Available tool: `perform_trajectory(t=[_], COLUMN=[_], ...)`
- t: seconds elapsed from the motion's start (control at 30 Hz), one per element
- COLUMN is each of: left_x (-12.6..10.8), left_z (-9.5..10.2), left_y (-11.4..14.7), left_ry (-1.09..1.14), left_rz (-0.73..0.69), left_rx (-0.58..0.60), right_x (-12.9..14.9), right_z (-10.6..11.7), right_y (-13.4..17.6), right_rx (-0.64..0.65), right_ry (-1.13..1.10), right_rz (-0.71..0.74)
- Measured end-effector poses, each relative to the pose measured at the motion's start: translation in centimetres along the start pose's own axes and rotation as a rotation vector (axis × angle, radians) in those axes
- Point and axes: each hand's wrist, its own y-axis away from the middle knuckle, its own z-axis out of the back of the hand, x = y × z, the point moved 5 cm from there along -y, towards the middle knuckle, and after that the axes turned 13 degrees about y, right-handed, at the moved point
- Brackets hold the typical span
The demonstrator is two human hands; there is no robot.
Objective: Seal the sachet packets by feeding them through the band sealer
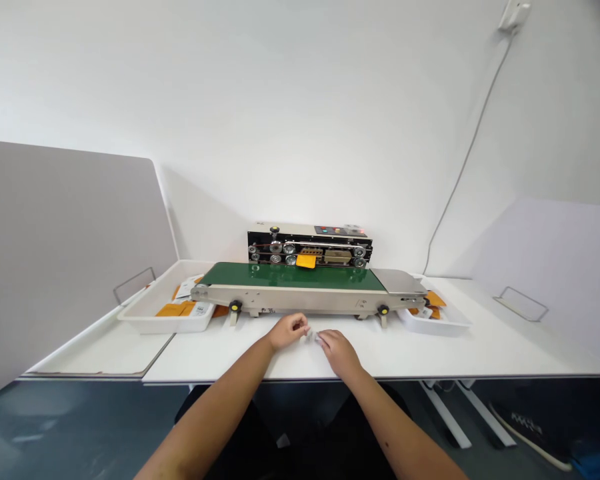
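My left hand (288, 332) is curled in a pinch above the white table, close to its front edge. Facing it from the right, my right hand (338, 351) has its fingers pressed together. A tiny pale, see-through scrap (312, 336) shows between the fingertips, too small and blurred to name. Just beyond the hands stands a band sealing machine (310, 300) with a green conveyor belt (240, 275). An orange packet (306, 262) hangs at the sealing head (337, 255), over the belt's far side.
A white tray (153, 325) with orange and white packets stands at the belt's left end. Another white tray (443, 325) holds packets at the right end. Grey panels (70, 260) flank the table (205, 360). A cable (473, 143) runs down the wall.
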Motion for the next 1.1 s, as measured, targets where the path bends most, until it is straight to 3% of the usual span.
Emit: perform_trajectory(t=[0.17,0.3,0.53,0.7,1.0,1.1], left_x=[-1.0,-0.8,0.3,0.5,1.2,1.4], left_z=[-1.3,-2.4,-1.7,-1.5,-0.8,-0.4], left_y=[0.3,0.3,-0.3,-0.3,-0.9,-1.2], left_ry=[-0.044,-0.005,0.214,0.277,0.439,0.481], left_rz=[-0.039,0.005,0.121,0.149,0.119,0.085], left_rx=[0.141,0.209,0.102,0.065,-0.009,-0.048], right_x=[-0.1,-0.4,-2.6,-2.9,-3.9,-3.0], right_z=[1.6,1.5,-0.2,0.2,0.7,0.1], right_y=[0.2,-0.4,-0.2,0.3,0.5,-0.4], right_rx=[-0.134,-0.078,-0.037,-0.096,-0.263,-0.146], right_ry=[-0.095,-0.263,-0.607,-0.639,-0.747,-0.735], right_rz=[-0.090,-0.122,-0.358,-0.411,-0.463,-0.357])
